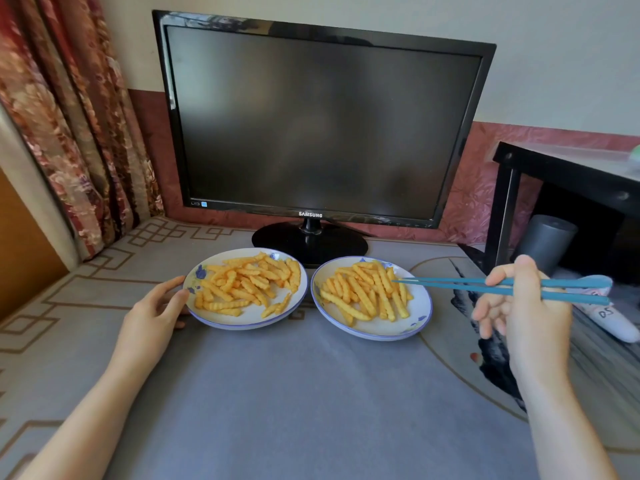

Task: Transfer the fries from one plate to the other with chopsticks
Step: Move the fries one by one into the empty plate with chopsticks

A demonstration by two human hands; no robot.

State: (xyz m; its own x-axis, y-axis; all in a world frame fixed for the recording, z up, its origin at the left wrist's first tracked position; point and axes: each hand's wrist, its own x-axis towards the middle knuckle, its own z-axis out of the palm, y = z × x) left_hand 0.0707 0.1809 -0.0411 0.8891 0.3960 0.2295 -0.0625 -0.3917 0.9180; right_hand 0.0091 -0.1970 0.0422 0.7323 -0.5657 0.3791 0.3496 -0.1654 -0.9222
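Grey tablecloth [294, 393], two fry plates [214, 317].

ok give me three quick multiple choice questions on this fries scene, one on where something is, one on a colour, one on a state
1. Where do the tips of the chopsticks lie?
A. over the left plate
B. over the right plate
C. on the cloth

2. What colour are the chopsticks?
A. red
B. black
C. blue

3. What is the left hand doing?
A. resting against the left plate's rim
B. lifting a fry
C. touching the monitor

Answers: 1 B, the tips reach the fries on the right plate. 2 C, both sticks held by the right hand are teal blue. 3 A, its fingers lie on the edge of the left plate, whose fries sit untouched.
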